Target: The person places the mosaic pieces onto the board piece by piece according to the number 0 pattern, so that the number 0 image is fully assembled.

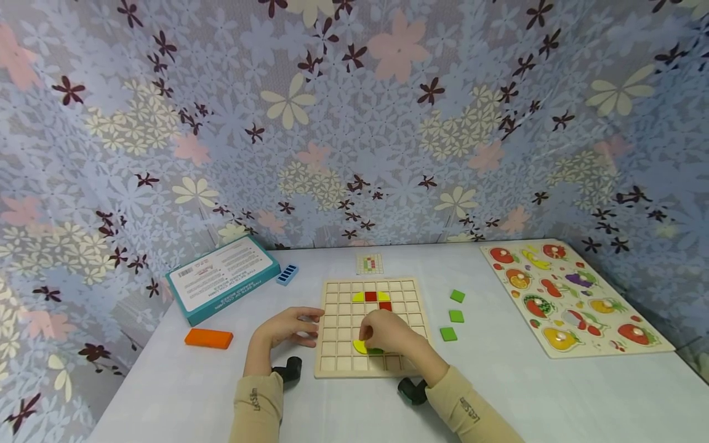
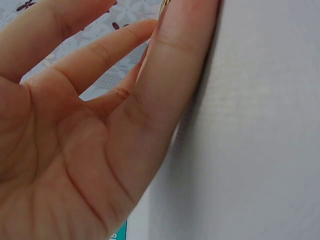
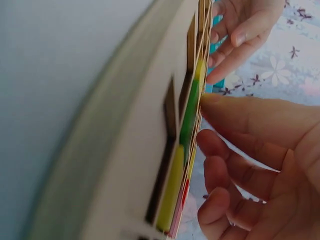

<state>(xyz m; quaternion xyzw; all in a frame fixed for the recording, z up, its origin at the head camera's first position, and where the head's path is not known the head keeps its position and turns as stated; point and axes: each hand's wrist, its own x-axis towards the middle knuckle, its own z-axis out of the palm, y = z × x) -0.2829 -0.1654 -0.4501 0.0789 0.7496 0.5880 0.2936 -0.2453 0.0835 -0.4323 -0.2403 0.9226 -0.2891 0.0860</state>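
The person is wearing a beige long-sleeved top with soft ribbed cuffs, and each sleeve is carrying a small line of dark lettering running along the forearm near the wrist. The bare left hand (image 1: 288,327) and bare right hand (image 1: 389,333) are showing no rings. A small black camera unit is sitting strapped under each wrist.

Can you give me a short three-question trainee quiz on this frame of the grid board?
1. True or false: the left hand rests at the left edge of the wooden grid board.
2. How many loose green tiles lie on the table to the right of the board?
3. The right hand is over which piece? A) yellow piece B) orange block C) blue piece

Key: 1 true; 2 three; 3 A.
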